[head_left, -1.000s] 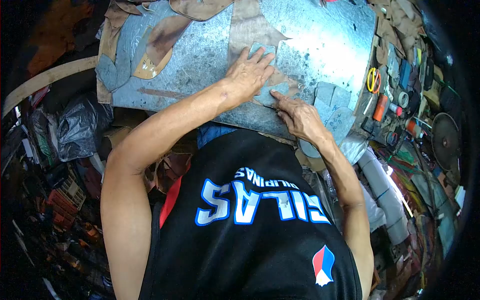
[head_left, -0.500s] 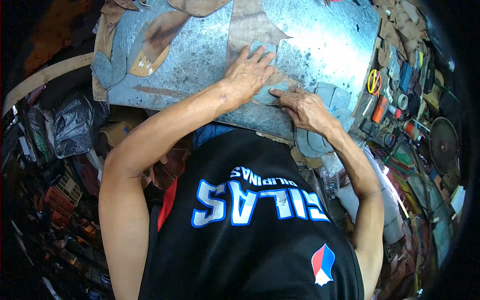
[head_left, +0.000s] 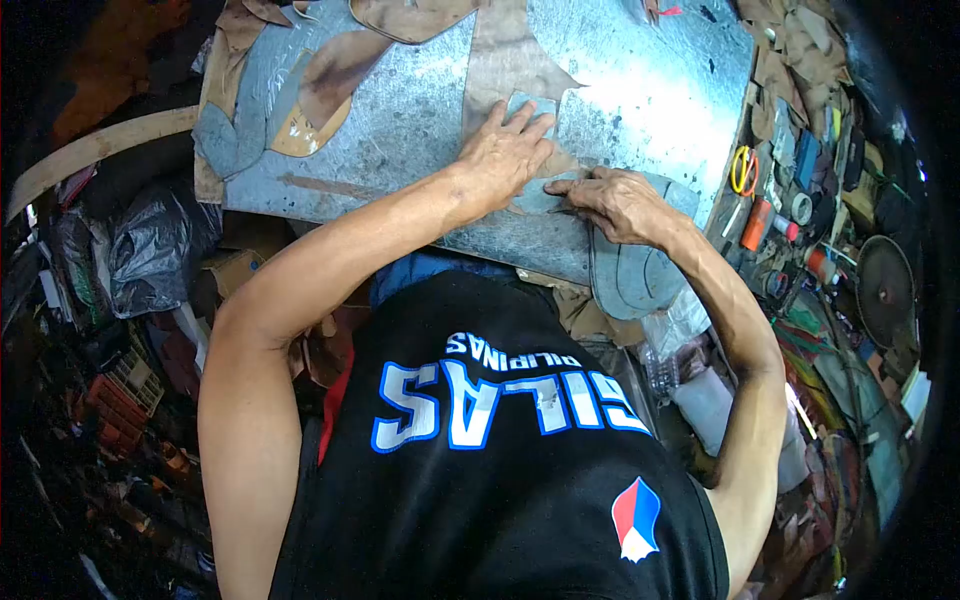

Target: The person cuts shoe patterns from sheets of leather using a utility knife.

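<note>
My left hand (head_left: 503,160) lies flat with spread fingers, pressing a grey-blue template piece (head_left: 541,193) onto a piece of brown leather (head_left: 505,60). Parts of the template show beyond the fingertips and below the palm; the rest is hidden under the hand. Close to its lower right edge is my right hand (head_left: 622,208), fingers curled and index finger pointing left along the template. Whatever is in its grip is hidden, apart from a thin dark edge under the fingers. Both hands rest on a metal-topped worktable (head_left: 410,110).
Rounded grey template pieces (head_left: 640,275) overhang the table edge beside my right wrist. More brown leather (head_left: 340,65) lies at the upper left. Orange-handled scissors (head_left: 745,171), an orange cylinder (head_left: 757,223) and tape rolls (head_left: 801,208) crowd the right side.
My right hand has shifted slightly to the right and its wrist has lifted a little. The left hand keeps its place on the template. The whole view has moved slightly.
</note>
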`<control>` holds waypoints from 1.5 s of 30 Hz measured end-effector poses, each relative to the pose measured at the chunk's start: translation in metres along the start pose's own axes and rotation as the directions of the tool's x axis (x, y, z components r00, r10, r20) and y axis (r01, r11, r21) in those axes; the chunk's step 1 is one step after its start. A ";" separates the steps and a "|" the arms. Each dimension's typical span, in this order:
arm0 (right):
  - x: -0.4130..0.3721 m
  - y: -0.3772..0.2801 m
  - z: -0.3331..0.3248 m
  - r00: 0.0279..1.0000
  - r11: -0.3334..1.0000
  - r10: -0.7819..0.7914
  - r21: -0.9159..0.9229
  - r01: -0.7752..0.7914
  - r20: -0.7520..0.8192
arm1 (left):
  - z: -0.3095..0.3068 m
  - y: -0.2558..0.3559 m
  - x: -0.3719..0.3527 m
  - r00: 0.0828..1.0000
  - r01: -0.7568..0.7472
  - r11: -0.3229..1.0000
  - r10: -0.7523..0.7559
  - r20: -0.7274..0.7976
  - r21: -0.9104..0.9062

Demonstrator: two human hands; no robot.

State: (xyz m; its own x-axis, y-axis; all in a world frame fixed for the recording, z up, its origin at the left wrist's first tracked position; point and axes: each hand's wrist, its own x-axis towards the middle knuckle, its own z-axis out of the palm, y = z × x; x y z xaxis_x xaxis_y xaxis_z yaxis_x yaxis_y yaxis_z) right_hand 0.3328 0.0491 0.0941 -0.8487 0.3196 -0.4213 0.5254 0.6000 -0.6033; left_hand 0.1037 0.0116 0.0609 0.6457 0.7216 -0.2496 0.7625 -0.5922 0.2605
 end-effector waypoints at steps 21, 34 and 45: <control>0.010 -0.047 0.050 0.516 0.655 0.716 0.195 -0.730 -0.471 | 0.041 -0.033 -0.011 0.943 -0.227 0.954 0.165 -0.290 -0.195; -0.050 -0.213 0.103 0.420 0.470 0.860 0.769 -0.433 -0.289 | 0.032 -0.035 -0.011 0.951 -0.246 0.948 0.196 -0.239 -0.202; -0.078 -0.212 0.166 -0.141 0.262 0.929 0.876 -0.404 -0.343 | 0.043 -0.082 -0.047 0.935 -0.224 0.951 0.148 -0.322 -0.212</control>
State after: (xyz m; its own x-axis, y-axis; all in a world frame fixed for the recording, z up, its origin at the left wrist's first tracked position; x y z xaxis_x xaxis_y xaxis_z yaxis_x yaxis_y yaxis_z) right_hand 0.2975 -0.2245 0.1420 0.5873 0.7634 -0.2689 0.5333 -0.6149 -0.5810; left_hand 0.0123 0.0106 0.0114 0.7036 0.7027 0.1058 0.5725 -0.6487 0.5014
